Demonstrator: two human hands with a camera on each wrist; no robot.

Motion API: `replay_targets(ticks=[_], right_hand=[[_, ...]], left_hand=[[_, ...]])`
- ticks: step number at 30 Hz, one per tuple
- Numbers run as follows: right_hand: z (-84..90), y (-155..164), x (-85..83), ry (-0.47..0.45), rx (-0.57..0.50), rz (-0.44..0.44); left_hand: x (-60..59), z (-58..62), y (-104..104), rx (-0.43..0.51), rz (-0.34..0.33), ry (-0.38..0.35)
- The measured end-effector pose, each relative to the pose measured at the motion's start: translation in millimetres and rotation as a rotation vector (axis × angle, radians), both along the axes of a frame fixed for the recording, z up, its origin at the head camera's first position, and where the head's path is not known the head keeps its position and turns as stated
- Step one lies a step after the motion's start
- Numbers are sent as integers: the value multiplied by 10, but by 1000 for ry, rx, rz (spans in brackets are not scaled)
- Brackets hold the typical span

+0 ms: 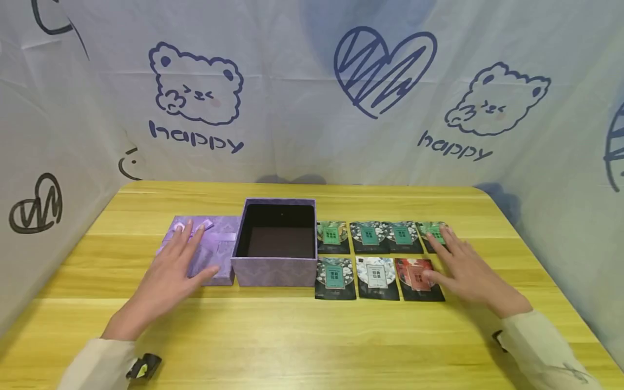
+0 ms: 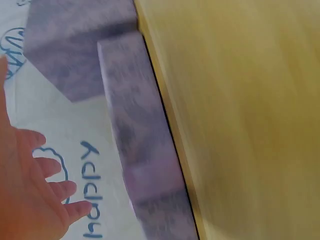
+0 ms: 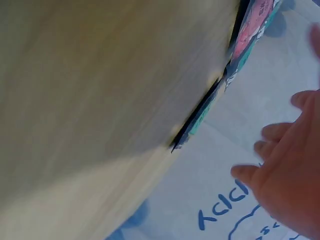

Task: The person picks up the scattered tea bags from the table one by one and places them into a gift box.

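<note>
My left hand point(image 1: 170, 271), fingers spread, hovers over the purple box lid point(image 1: 219, 257) with its ribbon bow point(image 1: 205, 225). In the left wrist view the lid point(image 2: 142, 110) lies below that hand point(image 2: 30, 185), apart from it. Right of the lid stands an open purple box point(image 1: 275, 272) with a dark inside. My right hand point(image 1: 468, 268) is held over the right end of the sachets, fingers loosely extended and holding nothing. Under it lie a red sachet point(image 1: 418, 279) and a partly covered green sachet point(image 1: 431, 230). The right wrist view shows this hand point(image 3: 285, 170) above the table.
Several more flat sachets lie in two rows, including a white one point(image 1: 377, 277), a teal one point(image 1: 335, 277) and a yellow-green one point(image 1: 333, 236) beside the box. The wooden table point(image 1: 302, 336) ends at a white curtain point(image 1: 287, 108) with blue drawings.
</note>
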State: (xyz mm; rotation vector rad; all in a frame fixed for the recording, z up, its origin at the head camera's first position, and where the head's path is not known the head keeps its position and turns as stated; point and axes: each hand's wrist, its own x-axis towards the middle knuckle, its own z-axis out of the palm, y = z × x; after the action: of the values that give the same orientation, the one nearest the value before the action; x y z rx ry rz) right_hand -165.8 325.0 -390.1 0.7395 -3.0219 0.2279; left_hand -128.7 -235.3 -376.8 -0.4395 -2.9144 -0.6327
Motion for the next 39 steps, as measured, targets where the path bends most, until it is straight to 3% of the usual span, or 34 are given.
replay_targets(ticks=[11, 15, 18, 26, 39], right_hand=[[-24, 145, -192, -154, -115, -90], [30, 191, -346, -227, -190, -101], [57, 241, -480, -280, -203, -132], [54, 411, -742, -387, -244, -176], [-12, 491, -920, -474, -289, -184]], left_hand=[[-36, 16, 248, 457, 38, -167], [-46, -8, 316, 711, 31, -220], [-45, -51, 387, 813, 18, -246], [-73, -127, 570, 875, 26, -259], [-104, -185, 617, 902, 0, -217]])
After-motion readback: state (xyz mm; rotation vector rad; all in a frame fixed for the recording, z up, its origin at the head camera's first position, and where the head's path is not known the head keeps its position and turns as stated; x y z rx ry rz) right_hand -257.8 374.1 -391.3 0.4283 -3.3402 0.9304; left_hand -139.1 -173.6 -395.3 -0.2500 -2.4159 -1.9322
